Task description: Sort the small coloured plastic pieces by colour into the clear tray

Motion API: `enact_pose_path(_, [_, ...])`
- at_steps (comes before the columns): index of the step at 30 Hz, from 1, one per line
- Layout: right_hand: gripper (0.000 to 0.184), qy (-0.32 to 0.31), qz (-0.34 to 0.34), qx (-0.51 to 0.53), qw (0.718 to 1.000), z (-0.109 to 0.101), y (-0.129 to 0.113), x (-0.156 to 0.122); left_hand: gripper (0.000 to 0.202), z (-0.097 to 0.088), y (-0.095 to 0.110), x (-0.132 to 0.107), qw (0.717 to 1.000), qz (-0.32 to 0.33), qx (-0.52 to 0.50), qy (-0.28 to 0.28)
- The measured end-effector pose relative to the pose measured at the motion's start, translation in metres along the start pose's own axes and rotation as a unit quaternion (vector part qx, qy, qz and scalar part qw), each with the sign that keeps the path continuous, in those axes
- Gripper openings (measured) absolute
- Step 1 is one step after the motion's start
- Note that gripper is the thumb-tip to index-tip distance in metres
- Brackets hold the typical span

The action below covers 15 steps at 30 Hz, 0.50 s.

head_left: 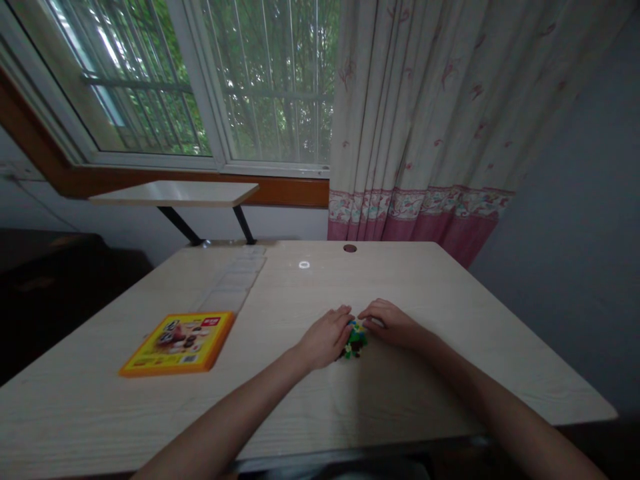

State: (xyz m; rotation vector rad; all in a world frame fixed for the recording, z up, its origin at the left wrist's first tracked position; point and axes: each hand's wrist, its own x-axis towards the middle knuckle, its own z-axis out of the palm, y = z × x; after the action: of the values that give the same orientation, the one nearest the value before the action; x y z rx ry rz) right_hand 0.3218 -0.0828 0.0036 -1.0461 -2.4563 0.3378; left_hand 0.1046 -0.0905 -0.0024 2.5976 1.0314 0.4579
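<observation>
A small heap of tiny pieces in green, yellow, blue and black (pixel 357 340) lies on the pale wooden table (pixel 425 280); single pieces are too small to make out. Along the heap's left side rests my left hand (pixel 327 337), its fingers stretched forward and partly covering the pieces. My right hand (pixel 390 323) is at the upper right of the heap, with loosely bent fingers and a gap below the index finger. Both hands cup the heap between them, and I see nothing held in either one.
On the left lies a yellow-orange flat box (pixel 177 343) with a printed cover. Behind it is a clear plastic strip (pixel 233 280). A raised shelf (pixel 175 193) stands at the back left, and a round cable hole (pixel 350 248) sits near the far edge, before the curtain (pixel 420 133).
</observation>
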Motion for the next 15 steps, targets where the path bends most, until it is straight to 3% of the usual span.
enact_pose_path(5, [0.020, -0.015, 0.015, -0.002, 1.000, -0.006, 0.004, 0.000, 0.041, -0.003, -0.005, 0.001, 0.999, 0.014, -0.044, 0.011])
enact_pose_path(8, [0.020, -0.014, 0.020, -0.005, 1.000, -0.006, 0.005, 0.001, 0.039, -0.017, -0.012, 0.002, 0.998, 0.024, -0.056, 0.021])
enact_pose_path(12, [0.021, -0.016, 0.022, -0.001, 1.000, -0.006, 0.005, 0.001, 0.037, -0.059, -0.031, -0.004, 1.000, -0.013, -0.026, 0.012])
enact_pose_path(15, [0.021, -0.014, 0.022, 0.000, 1.000, -0.006, 0.005, 0.002, 0.042, -0.098, -0.057, -0.023, 0.990, -0.139, 0.038, 0.013])
